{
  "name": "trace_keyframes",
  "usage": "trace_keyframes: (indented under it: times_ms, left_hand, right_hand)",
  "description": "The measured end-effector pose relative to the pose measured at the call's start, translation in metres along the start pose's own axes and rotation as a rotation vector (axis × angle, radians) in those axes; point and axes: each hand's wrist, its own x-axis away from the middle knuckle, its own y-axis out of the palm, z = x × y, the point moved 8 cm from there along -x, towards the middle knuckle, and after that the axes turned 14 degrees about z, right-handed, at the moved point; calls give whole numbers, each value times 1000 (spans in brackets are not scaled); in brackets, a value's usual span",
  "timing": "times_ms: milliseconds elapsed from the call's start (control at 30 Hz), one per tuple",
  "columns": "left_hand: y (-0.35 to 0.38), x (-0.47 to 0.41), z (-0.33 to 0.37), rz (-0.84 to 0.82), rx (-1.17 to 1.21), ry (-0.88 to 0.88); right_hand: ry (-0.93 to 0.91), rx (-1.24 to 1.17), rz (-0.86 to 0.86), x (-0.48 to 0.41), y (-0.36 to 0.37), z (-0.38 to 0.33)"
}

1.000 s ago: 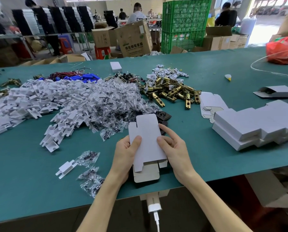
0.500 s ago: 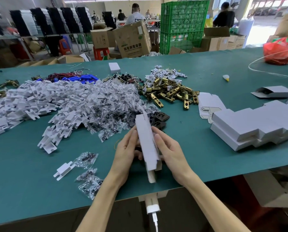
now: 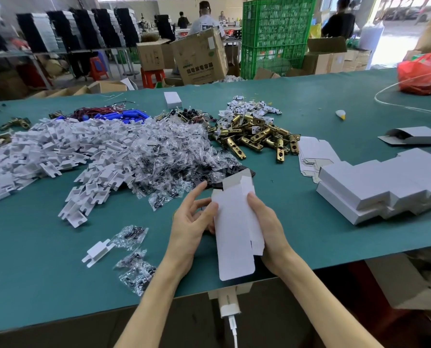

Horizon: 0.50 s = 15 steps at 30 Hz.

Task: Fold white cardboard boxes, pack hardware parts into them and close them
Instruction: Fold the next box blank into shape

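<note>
Holding a white cardboard box [image 3: 234, 232] just above the near edge of the green surface [image 3: 309, 222], the right hand [image 3: 268, 229] has its grip wrapped round the carton's right side. Its thumb is on the front face and its other fingers are hidden behind. The box is half opened out, its long axis running from 6 to 12 o'clock, with the flaps loose at both ends.

At 9 o'clock of the box, the left hand [image 3: 190, 227] shows a slack, wide grip with the fingers spread and relaxed. Its index finger points toward 12 and its thumb tip touches the box's left edge, with nothing clasped in it.

Seen from the box, a heap of clear bags [image 3: 174, 156] holding small dark parts lies at 11 o'clock. A pile of white plastic brackets [image 3: 46, 151] spreads further out toward 10 o'clock. Brass latches [image 3: 257, 136] are heaped at 12 to 1 o'clock. Flat box blanks [image 3: 312, 151] lie at 1 o'clock, just beside a stack of folded boxes [image 3: 385, 182] at 2 to 3 o'clock.

One loose bracket [image 3: 97, 252] and a few stray bags [image 3: 131, 233] sit at 8 to 9 o'clock, near the front edge. A red bag [image 3: 422, 74] rests far out at 2 o'clock. A green crate [image 3: 277, 33] stands beyond the far edge at 12.
</note>
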Motion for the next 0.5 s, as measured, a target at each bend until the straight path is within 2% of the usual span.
trace_keyframes:
  times_ms: [200, 400, 500]
  left_hand:
    - [-1, 2, 0, 13, 7, -25]
    - [9, 7, 6, -122, 68, -7]
    - [8, 7, 7, -98, 63, 0]
  right_hand:
    - [-49, 73, 52, 0, -4, -2]
    - [-262, 99, 122, -2, -6, -12]
    - [-340, 134, 117, 2, -3, -17]
